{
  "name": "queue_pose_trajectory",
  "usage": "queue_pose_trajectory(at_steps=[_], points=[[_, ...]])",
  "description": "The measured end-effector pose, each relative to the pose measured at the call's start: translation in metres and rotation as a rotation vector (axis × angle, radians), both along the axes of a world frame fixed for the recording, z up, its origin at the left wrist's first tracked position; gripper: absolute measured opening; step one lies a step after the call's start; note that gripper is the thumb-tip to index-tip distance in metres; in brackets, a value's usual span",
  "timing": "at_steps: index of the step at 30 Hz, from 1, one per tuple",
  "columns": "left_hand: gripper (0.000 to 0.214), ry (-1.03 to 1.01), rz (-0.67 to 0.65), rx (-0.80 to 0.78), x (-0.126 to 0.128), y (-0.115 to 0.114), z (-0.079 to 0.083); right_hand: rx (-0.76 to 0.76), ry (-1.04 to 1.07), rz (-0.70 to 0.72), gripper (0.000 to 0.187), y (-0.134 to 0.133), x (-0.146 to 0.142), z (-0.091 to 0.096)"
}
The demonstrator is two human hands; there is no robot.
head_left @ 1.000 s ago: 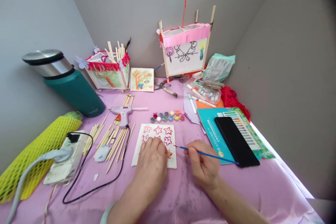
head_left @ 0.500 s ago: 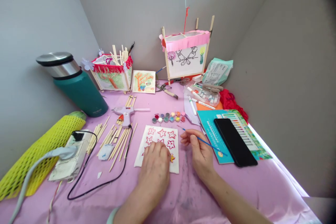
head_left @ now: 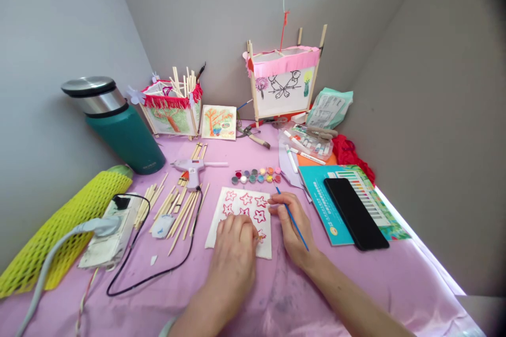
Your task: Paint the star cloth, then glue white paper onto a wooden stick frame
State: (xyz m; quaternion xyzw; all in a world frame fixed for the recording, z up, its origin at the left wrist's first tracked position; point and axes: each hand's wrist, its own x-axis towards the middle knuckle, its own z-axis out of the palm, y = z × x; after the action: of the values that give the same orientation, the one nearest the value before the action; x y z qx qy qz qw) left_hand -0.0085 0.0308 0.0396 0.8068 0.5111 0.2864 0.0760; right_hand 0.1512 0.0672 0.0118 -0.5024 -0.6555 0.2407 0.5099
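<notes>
The only view looks from the person's head, forward and down over a shiny, pink-purple, cloth-covered counter [head_left: 403, 279]. It sits above and close behind the bare left hand [head_left: 234, 253] and bare right hand [head_left: 294, 231], whose forearms [head_left: 350, 300] rise from the bottom edge. The wide frame reaches a teal, silver-topped metal bottle [head_left: 125, 134] at left and the flat grey back wall [head_left: 205, 21] beyond the counter.

My L hand [head_left: 235, 250] hides pt of the card [head_left: 237, 207], & the phone [head_left: 356, 213] covers pt of the bk [head_left: 340, 231], whose txt [head_left: 323, 205] is too sm to read.
</notes>
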Motion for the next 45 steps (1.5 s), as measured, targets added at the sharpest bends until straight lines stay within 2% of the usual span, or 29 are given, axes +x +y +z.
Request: queue_pose_trajectory(at_steps=[5, 11, 15, 21, 26, 30, 33, 36, 39, 45], points=[[0.013, -0.075, 0.040, 0.045, -0.024, -0.004, 0.006, -0.020, 0.020, -0.002, 0.020, 0.000, 0.000, -0.001], [0.008, 0.049, 0.273, 0.091, -0.090, 0.006, 0.016, -0.031, 0.157, -0.015, 0.021, 0.003, -0.001, -0.008], [0.009, 0.205, 0.436, 0.083, -0.122, 0.017, 0.019, -0.075, 0.129, -0.059, 0.021, 0.002, -0.001, -0.007], [0.021, 0.469, 0.610, 0.071, -0.125, 0.030, 0.014, -0.088, 0.072, -0.077, 0.022, 0.001, -0.001, -0.004], [0.022, 0.461, 0.707, 0.063, -0.125, 0.030, 0.013, -0.054, 0.035, -0.078, 0.022, 0.001, 0.000, -0.006], [0.024, 0.387, 0.680, 0.063, -0.132, 0.030, 0.011, -0.025, 0.021, -0.064, 0.021, 0.001, 0.001, -0.007], [0.030, 0.322, 0.655, 0.132, -0.130, 0.027, 0.010, -0.020, 0.042, -0.051, 0.021, 0.001, 0.001, -0.005], [0.027, 0.212, 0.473, 0.130, -0.117, 0.017, 0.007, -0.039, 0.041, -0.056, 0.020, -0.002, -0.001, -0.003], [0.024, 0.192, 0.280, 0.005, -0.100, 0.004, 0.001, -0.072, -0.004, -0.074, 0.019, -0.008, -0.004, 0.000], [0.031, 0.240, 0.247, -0.037, -0.085, -0.010, -0.014, -0.152, 0.030, -0.061, 0.019, -0.019, -0.006, 0.004]])
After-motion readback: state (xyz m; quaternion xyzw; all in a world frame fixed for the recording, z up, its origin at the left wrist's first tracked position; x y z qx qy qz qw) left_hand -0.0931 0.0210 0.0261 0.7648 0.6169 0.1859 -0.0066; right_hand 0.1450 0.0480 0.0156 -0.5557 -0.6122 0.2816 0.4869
